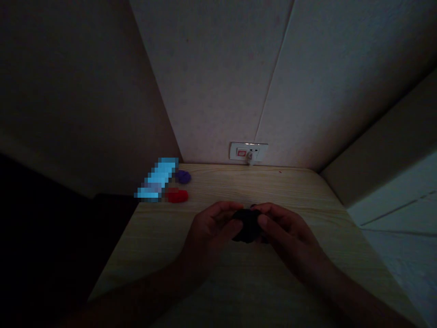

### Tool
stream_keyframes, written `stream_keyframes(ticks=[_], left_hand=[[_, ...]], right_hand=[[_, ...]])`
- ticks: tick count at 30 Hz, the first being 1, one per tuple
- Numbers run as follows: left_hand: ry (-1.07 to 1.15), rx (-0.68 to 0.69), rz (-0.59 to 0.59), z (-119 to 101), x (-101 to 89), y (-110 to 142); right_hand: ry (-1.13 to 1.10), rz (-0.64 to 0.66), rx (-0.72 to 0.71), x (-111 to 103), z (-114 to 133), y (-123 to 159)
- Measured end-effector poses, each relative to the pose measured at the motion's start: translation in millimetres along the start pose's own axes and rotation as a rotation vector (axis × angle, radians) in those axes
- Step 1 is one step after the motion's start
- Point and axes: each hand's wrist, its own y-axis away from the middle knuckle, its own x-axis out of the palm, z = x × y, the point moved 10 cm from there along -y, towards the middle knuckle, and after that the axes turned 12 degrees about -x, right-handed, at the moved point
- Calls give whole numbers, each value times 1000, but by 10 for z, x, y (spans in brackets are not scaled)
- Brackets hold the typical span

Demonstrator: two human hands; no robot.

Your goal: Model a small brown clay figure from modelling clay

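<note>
Between my two hands is a black lump [248, 228] with a rounded, uneven outline, held a little above the table or against it; I cannot tell which. My left hand [215, 230] grips its left side, thumb on the near face and fingers behind. On the other side, my right hand [285, 228] pinches it with thumb and fingers. The dim light hides its details, and a small dark bit shows by the right fingertips. Further back on the left lie a purple lump [184, 176] and a red piece [178, 196], both apart from my hands.
The light wooden table [157, 241] meets a wall at the back. A bright pixelated rectangle [159, 180] sits at its back left edge. A wall socket [248, 151] with a red switch and a plug is just above the tabletop. A pale panel [392, 182] stands to the right.
</note>
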Motion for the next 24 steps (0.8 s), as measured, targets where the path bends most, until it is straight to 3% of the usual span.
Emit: stream_keyframes(ticks=[4, 9, 15, 18, 24], left_hand=[[-152, 113, -113, -95, -49, 48], [-230, 134, -96, -89, -20, 60], [-367, 156, -126, -187, -34, 64], [-305, 128, -74, -164, -28, 35], [57, -95, 50, 84, 10, -45]], right_hand=[[162, -62, -134, -39, 123, -2], [309, -16, -178, 21, 200, 1], [216, 99, -139, 99, 171, 5], [107, 143, -86, 128, 118, 10], [1, 160, -25, 108, 29, 11]])
